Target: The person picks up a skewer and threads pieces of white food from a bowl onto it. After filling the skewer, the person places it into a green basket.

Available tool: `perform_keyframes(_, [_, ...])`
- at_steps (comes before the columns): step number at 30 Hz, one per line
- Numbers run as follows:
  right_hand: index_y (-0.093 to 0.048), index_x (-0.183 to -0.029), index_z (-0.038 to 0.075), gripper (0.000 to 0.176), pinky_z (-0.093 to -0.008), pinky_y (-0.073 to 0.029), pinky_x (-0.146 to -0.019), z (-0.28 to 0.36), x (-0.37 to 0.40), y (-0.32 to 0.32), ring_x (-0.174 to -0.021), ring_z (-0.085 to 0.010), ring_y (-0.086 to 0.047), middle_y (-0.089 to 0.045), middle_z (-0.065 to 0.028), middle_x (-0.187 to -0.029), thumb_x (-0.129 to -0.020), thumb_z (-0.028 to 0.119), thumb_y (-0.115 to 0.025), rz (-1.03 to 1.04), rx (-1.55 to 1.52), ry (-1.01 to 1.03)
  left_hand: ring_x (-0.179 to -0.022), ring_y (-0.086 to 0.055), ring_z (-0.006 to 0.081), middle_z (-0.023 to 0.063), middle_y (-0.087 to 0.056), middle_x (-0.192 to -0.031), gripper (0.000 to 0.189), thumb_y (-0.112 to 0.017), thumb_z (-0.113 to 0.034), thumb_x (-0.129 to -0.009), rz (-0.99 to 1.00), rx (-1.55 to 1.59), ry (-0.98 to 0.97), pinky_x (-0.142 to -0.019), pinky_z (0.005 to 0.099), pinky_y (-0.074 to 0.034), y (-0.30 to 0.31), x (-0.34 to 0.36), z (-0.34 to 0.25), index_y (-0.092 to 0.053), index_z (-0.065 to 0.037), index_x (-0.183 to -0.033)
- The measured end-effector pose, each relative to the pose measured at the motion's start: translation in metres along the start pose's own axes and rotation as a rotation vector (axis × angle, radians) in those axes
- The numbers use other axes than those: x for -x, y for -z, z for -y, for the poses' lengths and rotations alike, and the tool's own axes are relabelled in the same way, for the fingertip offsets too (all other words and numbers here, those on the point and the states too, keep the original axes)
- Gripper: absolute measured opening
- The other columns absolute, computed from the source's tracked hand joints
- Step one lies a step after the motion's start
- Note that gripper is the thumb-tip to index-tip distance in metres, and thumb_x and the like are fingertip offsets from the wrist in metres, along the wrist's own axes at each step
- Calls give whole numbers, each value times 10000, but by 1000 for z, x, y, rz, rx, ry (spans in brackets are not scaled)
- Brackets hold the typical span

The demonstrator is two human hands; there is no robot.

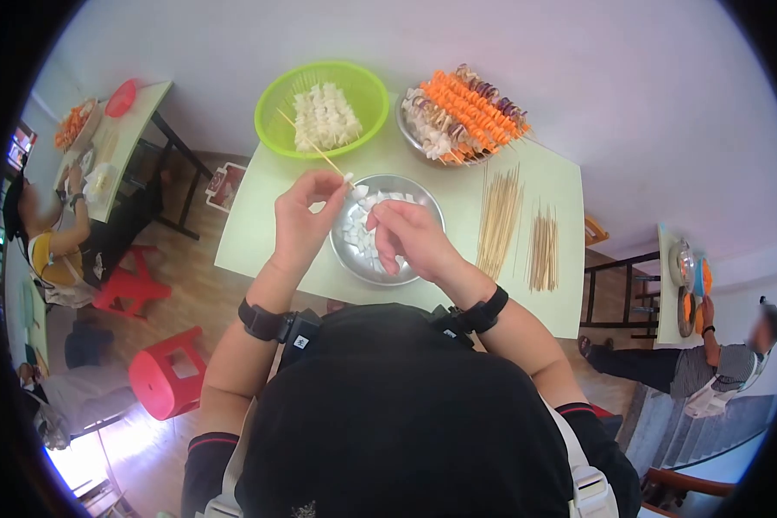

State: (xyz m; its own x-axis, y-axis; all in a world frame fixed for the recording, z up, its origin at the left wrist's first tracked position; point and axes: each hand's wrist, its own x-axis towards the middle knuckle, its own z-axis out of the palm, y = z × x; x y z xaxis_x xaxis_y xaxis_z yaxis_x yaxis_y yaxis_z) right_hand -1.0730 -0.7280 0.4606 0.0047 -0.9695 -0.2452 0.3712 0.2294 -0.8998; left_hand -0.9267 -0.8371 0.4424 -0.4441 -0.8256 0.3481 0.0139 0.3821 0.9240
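My left hand pinches a white piece at the end of a thin wooden skewer, which slants up toward the green basket. My right hand is over the metal bowl, its fingers curled with thumb and forefinger close together; whether anything small is between them I cannot make out. White cut pieces lie in the bowl under both hands. The green basket behind holds skewers of white pieces.
A metal bowl at the back right holds orange and mixed skewers. Bare skewers lie in two bundles on the table. Red stools stand at the left. People work at side tables left and right.
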Motion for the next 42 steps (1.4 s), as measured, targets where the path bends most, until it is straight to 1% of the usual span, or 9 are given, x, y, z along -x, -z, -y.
perform_keyframes(5, [-528, -883, 20, 259, -259, -398, -402, -4, 3, 2, -398, -152, -477, -472, -29, -507, -969, 232, -406, 43, -174, -38, -742, -620, 105, 54, -651, -812, 128, -655, -14, -799, -30, 27, -3, -702, 248, -513, -6, 5, -1, -604, 7, -915])
perform_keyframes(8, [-528, -883, 19, 255, -257, -399, -404, -4, 5, 0, -400, -145, -481, -485, -33, -514, -966, 227, -406, 24, -109, -28, -741, -623, 109, 55, -652, -810, 132, -660, -19, -795, -27, 14, 3, -697, 249, -511, -7, 5, 0, -604, 5, -912])
perform_keyframes(13, [-539, -879, 24, 227, -240, -402, -417, -2, 12, -2, -401, -131, -486, -511, -35, -533, -947, 215, -437, -93, 250, 24, -791, -599, 87, 46, -632, -880, 153, -650, -24, -825, 49, -69, 40, -737, 222, -495, -5, 6, 3, -578, 18, -953])
perform_keyframes(20, [-547, -852, 15, 258, -232, -380, -392, -8, 51, 58, -393, -119, -463, -465, -12, -511, -956, 227, -444, -236, 78, 19, -822, -612, 131, 82, -642, -953, 265, -624, -44, -833, 280, -58, 127, -752, 254, -504, 0, 7, 52, -580, -2, -1091])
perform_keyframes(25, [-551, -842, 19, 256, -227, -363, -387, -29, 101, 94, -388, -110, -446, -442, -2, -502, -956, 224, -449, -333, 105, -102, -781, -610, 157, 97, -643, -870, 177, -648, -36, -760, 642, -350, 289, -712, 275, -502, -8, 25, 121, -655, -9, -934])
perform_keyframes(26, [-552, -841, 20, 254, -226, -361, -387, -35, 108, 97, -386, -109, -443, -438, 1, -499, -956, 223, -451, -364, 101, -130, -781, -610, 157, 97, -643, -870, 177, -648, -36, -760, 650, -346, 292, -712, 275, -502, -14, 29, 129, -655, -9, -934])
perform_keyframes(29, [-554, -831, 22, 261, -226, -360, -386, -52, 122, 101, -388, -108, -446, -440, 1, -500, -957, 228, -456, -399, 68, -150, -782, -610, 263, 132, -612, -834, 192, -647, -34, -722, 596, -470, 60, -727, 331, -498, -36, 36, 147, -666, -32, -913])
perform_keyframes(32, [-555, -824, 25, 265, -225, -359, -385, -61, 131, 100, -392, -106, -449, -443, 2, -503, -957, 233, -460, -427, 45, -179, -820, -604, 286, 126, -599, -871, 228, -650, -33, -723, 521, -550, -58, -742, 340, -493, -55, 34, 160, -662, -45, -951])
perform_keyframes(42, [-553, -813, 29, 274, -223, -362, -388, -63, 140, 108, -398, -102, -455, -452, 5, -518, -955, 248, -469, -457, 26, -215, -768, -603, 298, 125, -571, -859, 140, -659, -25, -714, 526, -597, 43, -706, 361, -495, -73, 27, 186, -598, -26, -839])
